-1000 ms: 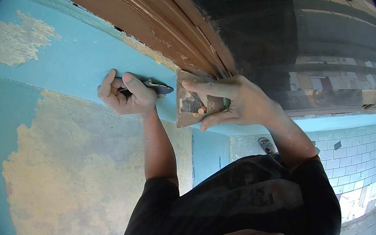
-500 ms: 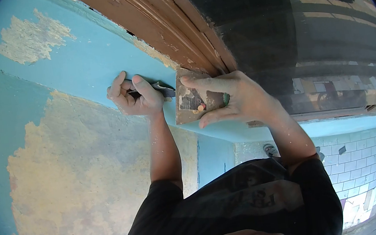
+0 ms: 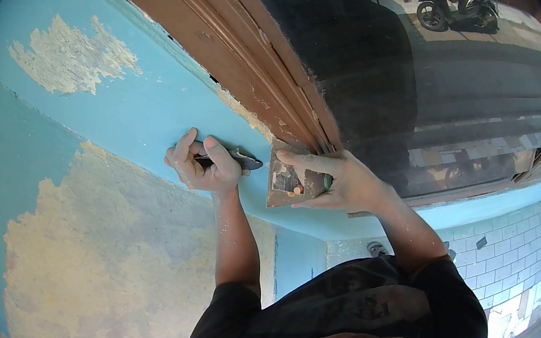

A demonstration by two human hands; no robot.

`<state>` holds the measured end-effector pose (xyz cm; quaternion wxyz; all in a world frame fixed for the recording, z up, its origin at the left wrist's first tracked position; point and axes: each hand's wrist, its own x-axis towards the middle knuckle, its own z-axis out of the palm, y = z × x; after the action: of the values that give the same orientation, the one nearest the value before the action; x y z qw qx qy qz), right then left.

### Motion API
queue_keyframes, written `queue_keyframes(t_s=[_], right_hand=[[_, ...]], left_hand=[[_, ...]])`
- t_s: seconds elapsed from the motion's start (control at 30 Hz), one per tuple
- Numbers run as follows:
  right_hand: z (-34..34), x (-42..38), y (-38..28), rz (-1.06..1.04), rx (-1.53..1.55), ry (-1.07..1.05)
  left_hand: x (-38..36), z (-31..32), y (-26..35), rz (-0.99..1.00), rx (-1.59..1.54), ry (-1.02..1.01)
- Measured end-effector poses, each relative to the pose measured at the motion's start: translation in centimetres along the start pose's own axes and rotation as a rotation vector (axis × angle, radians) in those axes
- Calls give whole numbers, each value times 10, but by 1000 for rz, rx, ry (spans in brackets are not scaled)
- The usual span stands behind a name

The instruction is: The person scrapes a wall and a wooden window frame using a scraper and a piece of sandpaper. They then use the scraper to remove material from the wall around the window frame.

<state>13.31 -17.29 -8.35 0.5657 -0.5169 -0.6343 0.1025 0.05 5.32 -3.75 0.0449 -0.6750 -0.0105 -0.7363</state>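
Note:
My left hand (image 3: 205,164) is closed around a dark, flat scraper (image 3: 247,159) with a pale smear along its edge. The scraper's tip points right, a short gap from the brown board and close to the blue wall (image 3: 135,125). My right hand (image 3: 351,182) grips the brown board (image 3: 278,194), with fingers over its face and along its lower edge. A dark worn patch and small orange spots mark that face. Something small and green shows beside the fingers. The board's far side is hidden.
A brown wooden frame (image 3: 235,57) borders dark glass (image 3: 369,87), which reflects a motorbike (image 3: 454,8). Bare, pale patches (image 3: 74,54) break the blue paint. A large stripped area (image 3: 111,258) covers the lower wall. Below right lies a tiled floor (image 3: 499,248).
The whole view has shifted, so wall, frame and hands sit lower in it. The scraper has turned, showing a narrower tip, and a small gap now separates it from the board.

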Motion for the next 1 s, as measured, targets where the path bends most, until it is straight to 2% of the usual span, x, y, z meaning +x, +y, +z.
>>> queue_keyframes(t_s=[0.07, 0.13, 0.17, 0.2, 0.27, 0.47, 0.57, 0.63, 0.7, 0.93, 1.0], right_hand=[[-8, 7, -5, 0, 22, 1], [-13, 14, -8, 64, 179, -97], [-8, 12, -1, -27, 186, -59], [-2, 6, 6, -23, 192, -61], [6, -5, 14, -119, 32, 42], [-13, 12, -5, -31, 187, -61], [-1, 0, 8, -120, 99, 26], [-12, 11, -6, -80, 152, -16], [-15, 13, -10, 12, 241, -85], [-7, 10, 0, -62, 210, -14], [-5, 12, -2, 4, 389, -21]], left_hand=[[-2, 2, 1, -32, -20, -2], [-1, -2, 1, -68, -25, -12], [4, -1, 2, -27, -6, -16], [5, -2, 2, 11, 15, -23], [4, -2, 2, -5, 6, -31], [1, -2, 1, -55, -27, -7], [3, 1, 0, -12, -32, -18], [3, 7, 7, -97, -54, 64], [1, 7, 9, -116, -63, 47], [1, 4, 9, -164, -53, 37], [1, -1, 5, -103, -45, 3]])
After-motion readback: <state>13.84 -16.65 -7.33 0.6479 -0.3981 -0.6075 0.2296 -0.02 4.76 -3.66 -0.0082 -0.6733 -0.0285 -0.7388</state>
